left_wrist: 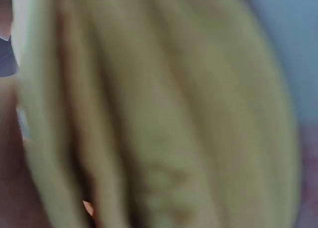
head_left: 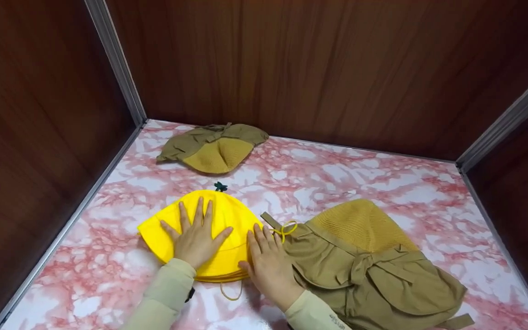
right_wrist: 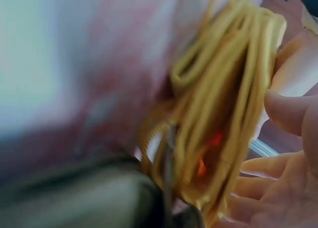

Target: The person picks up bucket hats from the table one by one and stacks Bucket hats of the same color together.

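A yellow sun hat (head_left: 236, 213) lies flattened on the table, its crown pointing away and a small dark green leaf ornament (head_left: 220, 186) at its tip. My left hand (head_left: 195, 240) rests on it palm down, fingers spread. Along the hat's right edge, my right hand (head_left: 269, 266) touches the fabric with extended fingers. The right wrist view shows stacked yellow fabric edges (right_wrist: 233, 89) beside the right hand (right_wrist: 283, 188). A thin yellow cord (head_left: 232, 295) loops out below the brim. Blurred pale sleeve fabric (left_wrist: 164, 114) fills most of the left wrist view.
To the right lies a larger khaki hat (head_left: 362, 224) with a woven crown and a tied bow, close to the right hand. Another khaki hat (head_left: 220, 155) sits near the back wall (head_left: 291, 68). Dark wood panels with metal edging enclose the pink marbled table (head_left: 360, 169).
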`<state>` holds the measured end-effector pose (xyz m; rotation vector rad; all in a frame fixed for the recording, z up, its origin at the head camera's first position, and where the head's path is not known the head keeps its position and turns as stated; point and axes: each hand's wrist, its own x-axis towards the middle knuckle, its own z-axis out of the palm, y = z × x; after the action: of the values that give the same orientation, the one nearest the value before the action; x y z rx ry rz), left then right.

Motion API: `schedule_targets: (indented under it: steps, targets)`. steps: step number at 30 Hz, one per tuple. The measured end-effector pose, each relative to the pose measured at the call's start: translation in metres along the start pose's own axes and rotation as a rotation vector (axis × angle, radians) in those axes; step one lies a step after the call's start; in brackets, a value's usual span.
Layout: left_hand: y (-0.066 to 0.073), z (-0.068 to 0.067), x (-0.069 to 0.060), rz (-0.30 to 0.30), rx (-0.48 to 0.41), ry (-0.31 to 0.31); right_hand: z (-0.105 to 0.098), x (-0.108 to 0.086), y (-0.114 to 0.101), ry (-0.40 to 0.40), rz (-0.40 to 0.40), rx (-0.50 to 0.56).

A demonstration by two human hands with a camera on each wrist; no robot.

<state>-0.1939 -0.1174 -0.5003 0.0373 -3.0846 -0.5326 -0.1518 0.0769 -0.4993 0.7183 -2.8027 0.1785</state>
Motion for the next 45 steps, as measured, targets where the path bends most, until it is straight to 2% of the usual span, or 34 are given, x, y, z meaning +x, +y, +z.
schedule_targets:
  steps: [5, 12, 16, 21, 26, 29, 31, 34, 39, 42, 45]
  targets:
    - [-0.002, 0.011, 0.006, 0.004, -0.008, -0.043, 0.013, 0.001, 0.002, -0.086, 0.041, -0.033]
    - [0.001, 0.014, 0.013, 0.013, 0.027, -0.079, 0.018, 0.002, 0.009, -0.225, 0.065, 0.036]
    - [0.003, 0.013, 0.016, 0.006, 0.026, -0.117, 0.018, 0.004, 0.01, -0.278, 0.065, 0.047]
    - [0.005, 0.004, 0.02, -0.007, 0.032, -0.184, 0.019, 0.006, 0.012, -0.302, 0.061, 0.054]
    - [0.011, -0.013, 0.027, -0.015, 0.044, -0.28, 0.019, 0.007, 0.011, -0.307, 0.06, 0.047]
    - [0.016, -0.026, 0.036, -0.014, 0.062, -0.305, 0.018, 0.008, 0.008, -0.295, 0.062, 0.038]
    - [0.02, -0.035, 0.044, -0.021, 0.064, -0.3, 0.018, 0.008, 0.006, -0.291, 0.06, 0.033]
    - [0.026, -0.05, 0.06, -0.039, 0.027, -0.291, 0.018, 0.008, 0.004, -0.29, 0.058, 0.026]
    - [0.029, -0.068, 0.09, -0.043, -0.15, -0.297, 0.018, 0.007, 0.002, -0.297, 0.057, 0.026]
    - [0.026, -0.07, 0.107, -0.045, -0.273, -0.339, 0.017, 0.005, 0.002, -0.302, 0.056, 0.027]
    - [0.021, -0.065, 0.122, -0.099, -0.404, -0.392, 0.016, 0.004, 0.001, -0.304, 0.048, 0.03]
